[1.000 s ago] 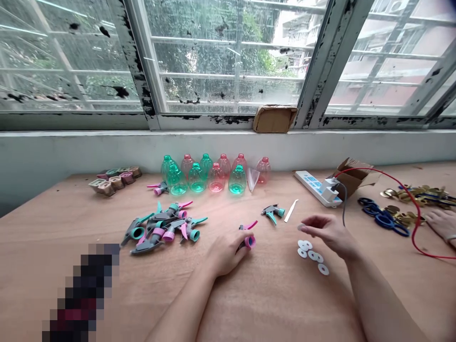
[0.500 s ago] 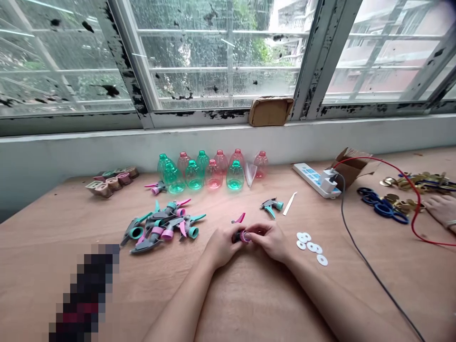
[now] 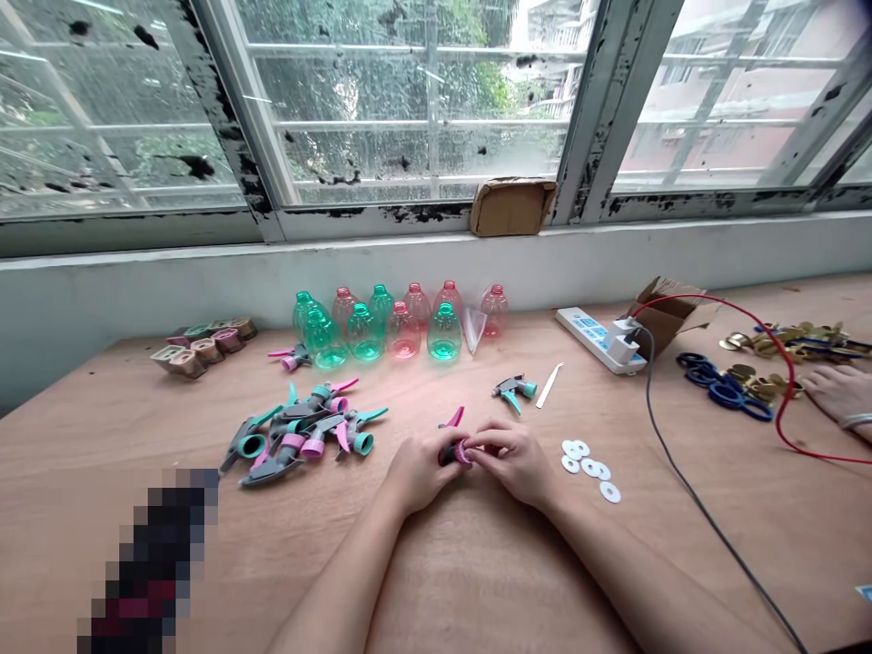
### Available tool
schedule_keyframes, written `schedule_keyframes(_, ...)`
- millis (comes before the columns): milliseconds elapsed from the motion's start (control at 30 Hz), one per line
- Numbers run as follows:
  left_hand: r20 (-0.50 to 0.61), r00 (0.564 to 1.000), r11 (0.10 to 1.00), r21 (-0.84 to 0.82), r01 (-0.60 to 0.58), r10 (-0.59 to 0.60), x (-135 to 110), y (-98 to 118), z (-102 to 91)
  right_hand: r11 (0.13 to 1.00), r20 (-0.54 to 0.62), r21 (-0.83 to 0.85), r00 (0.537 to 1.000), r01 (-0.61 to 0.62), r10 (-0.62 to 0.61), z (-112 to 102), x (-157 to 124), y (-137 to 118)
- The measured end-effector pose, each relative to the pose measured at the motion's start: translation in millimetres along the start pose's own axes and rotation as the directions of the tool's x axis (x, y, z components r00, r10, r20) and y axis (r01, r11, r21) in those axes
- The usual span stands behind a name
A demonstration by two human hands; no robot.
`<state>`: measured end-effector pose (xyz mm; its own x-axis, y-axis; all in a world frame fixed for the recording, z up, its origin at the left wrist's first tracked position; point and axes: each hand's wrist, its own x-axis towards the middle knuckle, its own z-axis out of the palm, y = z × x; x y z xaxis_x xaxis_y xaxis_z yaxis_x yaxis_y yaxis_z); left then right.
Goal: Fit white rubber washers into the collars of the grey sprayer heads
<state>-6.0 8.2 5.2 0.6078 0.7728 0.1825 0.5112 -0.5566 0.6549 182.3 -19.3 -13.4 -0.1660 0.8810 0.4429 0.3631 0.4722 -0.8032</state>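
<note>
Hands together low over the middle of the table (image 3: 490,581). Left hand (image 3: 421,468) closes around a pink-collared spray head (image 3: 462,451); right hand (image 3: 514,459) has its fingertips at the collar's mouth. Cannot tell whether they pinch anything there.

Table: matte, reddish-brown wood grain, its back edge against a pale wall (image 3: 545,259). Above: barred windows (image 3: 401,100), glass smeared, frame paint flaking black.

Right of hands: thin, flat white rings (image 3: 587,469). Beyond: teal-collared spray head (image 3: 516,391), slender white pointed tool (image 3: 549,385). Left: heap of grey plastic spray heads (image 3: 306,431), collars ribbed, triggers teal or pink.

Near back edge: translucent green and pink bottles (image 3: 366,331), rounded, narrow-necked; white power strip (image 3: 599,341); crumpled cardboard box (image 3: 671,309). Toward right edge: shiny gold-coloured discs (image 3: 739,377), glossy blue loops (image 3: 726,395), another person's hand (image 3: 827,392).
</note>
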Motion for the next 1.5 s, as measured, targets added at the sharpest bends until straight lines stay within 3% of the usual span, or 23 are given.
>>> schedule_keyframes(833,-0.068,0.997,0.995,0.095,0.04,-0.034,-3.0,-2.7,2.0,1.0,-0.015,-0.011,0.999,-0.029,0.029,2.8,-0.1,-1.4)
schedule_keyframes(1133,-0.053,0.998,0.99,0.135,0.032,-0.025,-3.1,-1.8,3.3,0.984,0.018,-0.176,1.0,-0.005,0.008,1.0,-3.7,-7.2)
schedule_keyframes(1500,-0.09,0.996,0.989,0.148,0.003,0.01,-2.9,-4.2,7.6,0.987,-0.014,-0.163,1.0,-0.012,0.01,4.0,-0.5,-7.5)
